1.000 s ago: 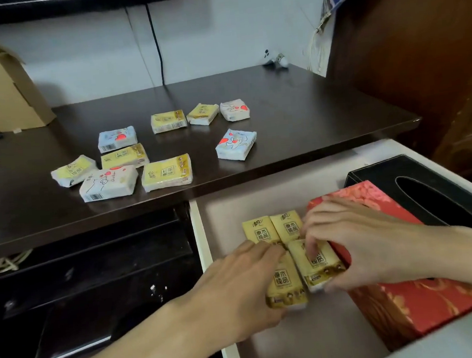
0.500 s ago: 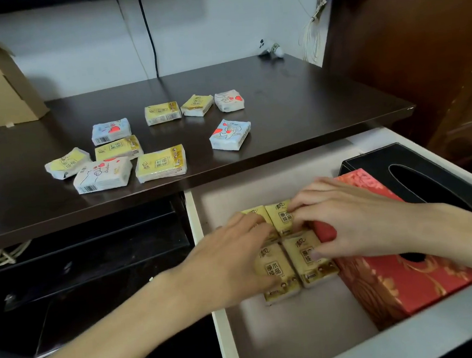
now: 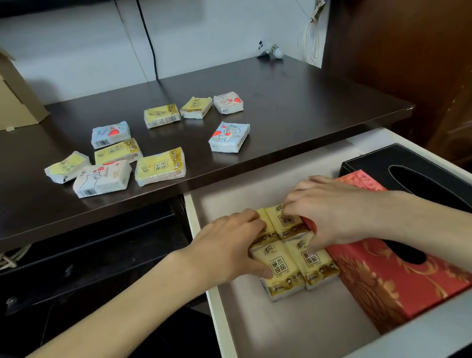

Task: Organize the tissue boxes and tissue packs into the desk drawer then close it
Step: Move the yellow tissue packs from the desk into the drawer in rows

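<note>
- The left hand (image 3: 229, 248) lies flat, fingers together, pressing four small yellow tissue packs (image 3: 289, 248) in the open white drawer (image 3: 215, 309).
- The right hand (image 3: 331, 210) presses them too, fingers curled, beside the red tissue box (image 3: 394, 276).

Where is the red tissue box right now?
In the head view, the red tissue box lies in the open drawer, right side, between the yellow tissue packs and the black tissue box.
</note>
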Motion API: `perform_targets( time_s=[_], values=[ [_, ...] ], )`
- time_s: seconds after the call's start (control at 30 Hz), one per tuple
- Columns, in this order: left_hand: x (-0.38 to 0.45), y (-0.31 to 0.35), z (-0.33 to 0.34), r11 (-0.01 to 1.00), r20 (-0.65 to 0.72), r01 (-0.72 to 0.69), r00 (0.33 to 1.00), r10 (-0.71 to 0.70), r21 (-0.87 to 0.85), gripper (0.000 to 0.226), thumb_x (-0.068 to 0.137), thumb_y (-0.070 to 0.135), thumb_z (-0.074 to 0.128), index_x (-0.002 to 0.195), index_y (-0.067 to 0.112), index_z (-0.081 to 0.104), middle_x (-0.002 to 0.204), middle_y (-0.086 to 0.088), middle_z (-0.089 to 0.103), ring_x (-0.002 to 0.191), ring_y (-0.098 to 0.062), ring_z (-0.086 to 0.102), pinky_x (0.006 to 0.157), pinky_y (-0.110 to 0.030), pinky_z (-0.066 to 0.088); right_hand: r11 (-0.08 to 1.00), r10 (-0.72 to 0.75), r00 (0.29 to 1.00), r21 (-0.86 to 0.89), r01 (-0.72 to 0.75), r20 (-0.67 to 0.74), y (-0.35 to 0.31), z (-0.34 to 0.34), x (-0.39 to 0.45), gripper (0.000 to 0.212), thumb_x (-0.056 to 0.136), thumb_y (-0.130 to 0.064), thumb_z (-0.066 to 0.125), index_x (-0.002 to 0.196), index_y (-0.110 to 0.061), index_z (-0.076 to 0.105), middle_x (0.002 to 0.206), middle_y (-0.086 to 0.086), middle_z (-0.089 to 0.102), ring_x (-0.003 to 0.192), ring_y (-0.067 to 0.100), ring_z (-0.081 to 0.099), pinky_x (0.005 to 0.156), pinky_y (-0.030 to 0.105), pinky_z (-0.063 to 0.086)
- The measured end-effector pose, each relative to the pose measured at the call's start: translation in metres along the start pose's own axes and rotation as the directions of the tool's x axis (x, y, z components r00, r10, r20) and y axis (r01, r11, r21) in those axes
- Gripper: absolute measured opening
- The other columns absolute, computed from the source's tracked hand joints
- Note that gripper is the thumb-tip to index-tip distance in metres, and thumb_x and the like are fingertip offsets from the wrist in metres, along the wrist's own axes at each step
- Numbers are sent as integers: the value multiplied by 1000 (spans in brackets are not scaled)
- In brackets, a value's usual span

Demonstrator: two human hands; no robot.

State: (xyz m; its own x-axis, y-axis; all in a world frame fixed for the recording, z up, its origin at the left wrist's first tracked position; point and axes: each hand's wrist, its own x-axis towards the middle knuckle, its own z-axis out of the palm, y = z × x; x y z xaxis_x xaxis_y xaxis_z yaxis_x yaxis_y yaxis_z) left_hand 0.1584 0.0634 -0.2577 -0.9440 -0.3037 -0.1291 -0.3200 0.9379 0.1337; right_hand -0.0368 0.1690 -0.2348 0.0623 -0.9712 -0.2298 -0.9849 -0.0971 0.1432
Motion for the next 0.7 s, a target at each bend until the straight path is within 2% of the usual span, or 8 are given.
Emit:
perform_targets(
  time_s=[0.1,0.23,0.37,0.43,0.53,0.63,0.7],
  values=[
    [-2,1,1,1000,26,7,1000,-7,-10,81,74,65,69,137,19,47,138,3,45,119,-20,50,92,-41,48,1000,20,1000,-16,-20,-19,-4,-3,5,50,78,-61,75,114,-29,60,103,-13,48,105,15,44,99,37,35],
    [-2,1,2,1000,27,13,1000,-12,-13,82,74,65,68,139,19,47,142,3,43,120,-20,50,92,-42,49,998,60,998,-13,-60,-25,-12,-7,10,57,80,-53,79,125,-26,59,109,-11,48,114,16,50,102,38,38],
    [-3,1,0,1000,-6,5,1000,-5,1,80,74,67,65,136,20,49,140,3,45,120,-18,49,94,-40,48,998,52,997,42,-50,-52,-11,-12,7,51,81,-56,76,120,-27,61,105,-12,49,101,12,45,88,35,39],
    [-6,1,-5,1000,-54,-13,998,12,-5,71,75,69,61,128,22,54,133,5,48,116,-15,49,92,-38,47,992,54,991,116,-40,-121,-9,-15,2,40,84,-58,71,112,-30,64,103,-14,53,101,11,49,79,34,39],
    [-15,-3,-25,1000,-169,0,986,-5,-25,55,80,70,51,118,31,58,119,14,55,108,-9,53,84,-37,50,949,150,958,307,-70,-243,-5,-23,-1,31,87,-56,64,110,-36,70,105,-19,62,108,10,58,84,39,49],
    [-30,-17,-54,995,-284,80,954,-95,-65,42,84,66,47,112,38,60,105,18,63,98,-6,59,77,-38,53,834,270,892,551,-28,-364,-4,-40,13,22,84,-50,64,95,-36,77,90,-21,74,90,0,68,82,38,57],
    [-41,-30,-73,985,-353,128,922,-161,-115,34,86,60,50,106,37,65,96,20,66,91,-2,61,75,-37,54,766,318,845,642,37,-429,-2,-54,30,13,84,-40,68,85,-31,78,79,-19,75,78,1,69,78,38,58]
  ],
)
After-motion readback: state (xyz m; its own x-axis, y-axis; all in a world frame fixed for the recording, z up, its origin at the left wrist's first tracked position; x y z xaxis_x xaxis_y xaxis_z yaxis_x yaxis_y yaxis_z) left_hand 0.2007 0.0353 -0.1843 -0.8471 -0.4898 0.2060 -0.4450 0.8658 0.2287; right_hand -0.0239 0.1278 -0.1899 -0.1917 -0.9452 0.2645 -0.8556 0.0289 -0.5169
